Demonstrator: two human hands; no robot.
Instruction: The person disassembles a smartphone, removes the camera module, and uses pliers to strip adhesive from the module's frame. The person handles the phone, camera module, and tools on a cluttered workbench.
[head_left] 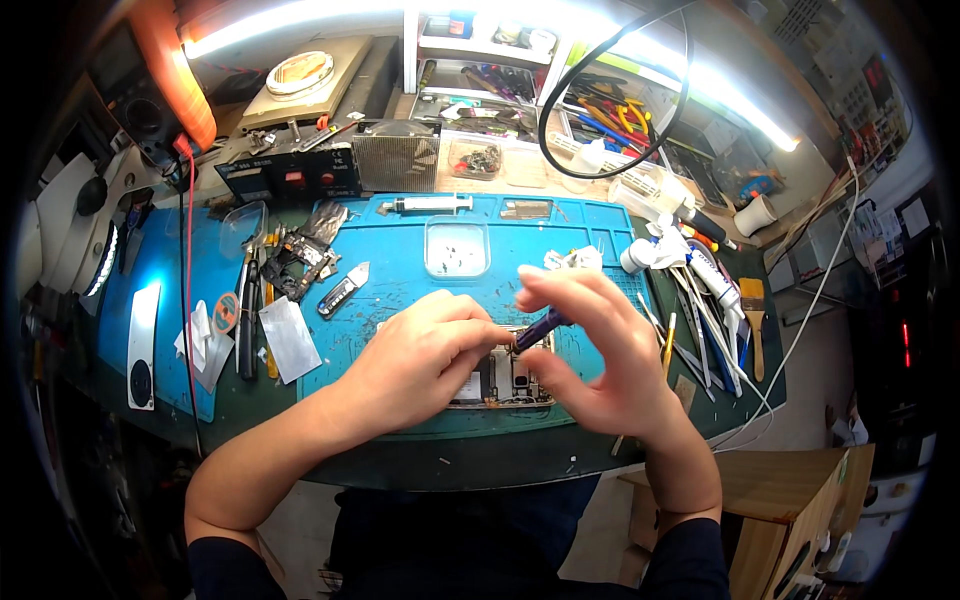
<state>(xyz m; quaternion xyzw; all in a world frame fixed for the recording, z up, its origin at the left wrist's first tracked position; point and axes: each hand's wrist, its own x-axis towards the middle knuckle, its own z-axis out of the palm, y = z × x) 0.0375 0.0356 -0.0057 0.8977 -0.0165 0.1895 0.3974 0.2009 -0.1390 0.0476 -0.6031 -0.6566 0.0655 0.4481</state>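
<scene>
An opened phone (515,385) lies on the blue work mat, its inner parts showing between my hands. My right hand (610,350) curves around a small dark purple screwdriver (540,330), which slants down to the left over the phone. The index finger of that hand is raised and the thumb is below the handle. My left hand (420,350) covers the phone's left part, with thumb and index finger pinched close to the screwdriver's lower end. Whatever sits in that pinch is too small or hidden to name.
Beyond the hands stands a clear plastic tray (457,250) with tiny parts. A utility knife (343,290) and loose phone parts (300,262) lie to the left. Tweezers, tubes and a brush (753,320) crowd the right. A black cable (545,120) loops overhead.
</scene>
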